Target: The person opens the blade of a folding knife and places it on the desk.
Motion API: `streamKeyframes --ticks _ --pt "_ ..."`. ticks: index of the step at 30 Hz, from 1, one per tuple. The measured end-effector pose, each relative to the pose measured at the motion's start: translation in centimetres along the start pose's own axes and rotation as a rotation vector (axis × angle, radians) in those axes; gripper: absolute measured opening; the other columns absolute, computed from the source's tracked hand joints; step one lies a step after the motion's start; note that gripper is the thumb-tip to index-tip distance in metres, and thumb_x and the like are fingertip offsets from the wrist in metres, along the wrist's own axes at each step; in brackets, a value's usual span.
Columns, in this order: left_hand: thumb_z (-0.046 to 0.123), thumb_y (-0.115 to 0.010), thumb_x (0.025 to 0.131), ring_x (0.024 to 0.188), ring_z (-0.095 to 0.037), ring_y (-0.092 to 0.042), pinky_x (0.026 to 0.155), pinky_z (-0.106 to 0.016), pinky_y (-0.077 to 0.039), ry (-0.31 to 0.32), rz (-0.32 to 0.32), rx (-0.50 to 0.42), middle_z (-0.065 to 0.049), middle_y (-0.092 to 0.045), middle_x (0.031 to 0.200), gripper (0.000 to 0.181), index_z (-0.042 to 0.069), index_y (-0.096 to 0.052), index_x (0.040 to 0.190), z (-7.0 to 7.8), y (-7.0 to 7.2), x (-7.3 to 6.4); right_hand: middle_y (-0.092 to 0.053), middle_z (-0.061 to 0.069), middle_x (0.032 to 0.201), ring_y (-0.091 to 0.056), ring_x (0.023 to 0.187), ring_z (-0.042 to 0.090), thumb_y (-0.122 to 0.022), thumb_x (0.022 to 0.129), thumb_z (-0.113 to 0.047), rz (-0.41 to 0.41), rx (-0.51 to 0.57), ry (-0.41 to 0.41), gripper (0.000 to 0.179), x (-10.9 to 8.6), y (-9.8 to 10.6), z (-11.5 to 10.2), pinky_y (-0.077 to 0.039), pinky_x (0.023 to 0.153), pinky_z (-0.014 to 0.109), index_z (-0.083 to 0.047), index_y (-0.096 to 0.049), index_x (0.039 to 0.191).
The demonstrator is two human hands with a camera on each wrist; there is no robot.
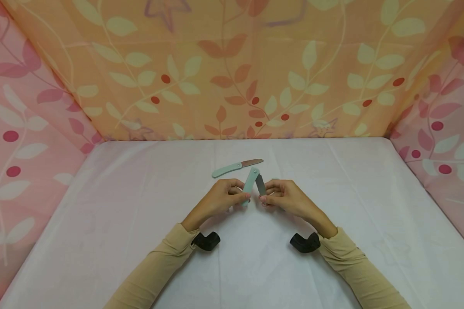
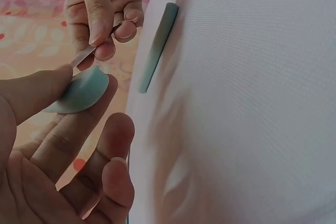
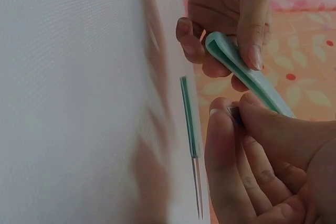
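Note:
Above the white tablecloth, a folding knife with a pale green handle (image 1: 249, 182) is held half unfolded, its pivot end pointing away from me. Thumb and fingers of my left hand (image 1: 218, 198) pinch the handle near its rear end. The grey blade (image 1: 261, 185) angles down to my right hand (image 1: 290, 197), which pinches it between thumb and fingertips. In the right wrist view the handle's open slot (image 3: 247, 72) shows, while most of the blade is hidden. Just beyond the hands lies a second pale green folding knife (image 1: 227, 170), its blade (image 1: 252, 162) extended to the right.
A white cloth (image 1: 147, 171) covers the table. An orange leaf-patterned curtain (image 1: 232, 68) hangs behind it, with pink patterned curtains at the left (image 1: 19, 141) and right (image 1: 441, 128). Black wrist cameras sit at the left (image 1: 206, 241) and right (image 1: 305, 243) cuffs.

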State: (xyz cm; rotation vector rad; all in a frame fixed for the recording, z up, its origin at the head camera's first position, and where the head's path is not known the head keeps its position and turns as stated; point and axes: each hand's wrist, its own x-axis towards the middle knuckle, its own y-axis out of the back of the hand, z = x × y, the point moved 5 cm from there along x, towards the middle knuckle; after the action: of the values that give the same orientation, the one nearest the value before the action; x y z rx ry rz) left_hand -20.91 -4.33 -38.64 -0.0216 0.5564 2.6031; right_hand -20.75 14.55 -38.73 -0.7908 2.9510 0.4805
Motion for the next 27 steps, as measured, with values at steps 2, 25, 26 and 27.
streamKeyframes --ticks 2,25,26,27 --pt "0.02 -0.069 0.094 0.076 -0.016 -0.066 0.065 -0.025 -0.046 -0.005 -0.002 -0.004 -0.01 -0.077 0.09 0.026 0.003 -0.066 0.113 0.0 0.0 0.0 -0.07 0.027 0.104 -0.072 0.082 0.017 -0.069 0.092 -0.006 -0.001 0.003 0.001 0.033 0.0 0.0 0.0 -0.059 0.075 0.031 0.012 -0.06 0.119" --pt "0.018 -0.065 0.096 0.061 -0.019 -0.063 0.058 -0.026 -0.045 0.0 -0.042 0.04 -0.013 -0.075 0.081 0.024 0.003 -0.067 0.115 0.3 0.4 -0.1 -0.068 0.025 0.098 -0.066 0.084 0.024 -0.066 0.094 -0.008 0.027 -0.114 0.049 0.027 -0.4 1.6 -0.5 -0.053 0.073 0.026 0.006 -0.064 0.117" --pt "0.017 -0.064 0.096 0.061 -0.019 -0.064 0.058 -0.026 -0.045 -0.002 -0.044 0.044 -0.013 -0.074 0.082 0.024 0.002 -0.067 0.114 0.4 0.4 -0.2 -0.068 0.025 0.099 -0.065 0.084 0.024 -0.066 0.094 -0.008 0.032 -0.126 0.049 0.026 -0.5 1.8 -0.6 -0.052 0.073 0.026 0.005 -0.065 0.117" --pt "0.018 -0.064 0.096 0.061 -0.02 -0.063 0.058 -0.026 -0.045 0.0 -0.045 0.049 -0.013 -0.074 0.082 0.024 0.002 -0.067 0.114 0.4 0.4 -0.2 -0.068 0.024 0.099 -0.064 0.085 0.024 -0.065 0.095 -0.008 0.039 -0.139 0.049 0.026 -0.5 2.0 -0.6 -0.052 0.074 0.025 0.004 -0.065 0.118"
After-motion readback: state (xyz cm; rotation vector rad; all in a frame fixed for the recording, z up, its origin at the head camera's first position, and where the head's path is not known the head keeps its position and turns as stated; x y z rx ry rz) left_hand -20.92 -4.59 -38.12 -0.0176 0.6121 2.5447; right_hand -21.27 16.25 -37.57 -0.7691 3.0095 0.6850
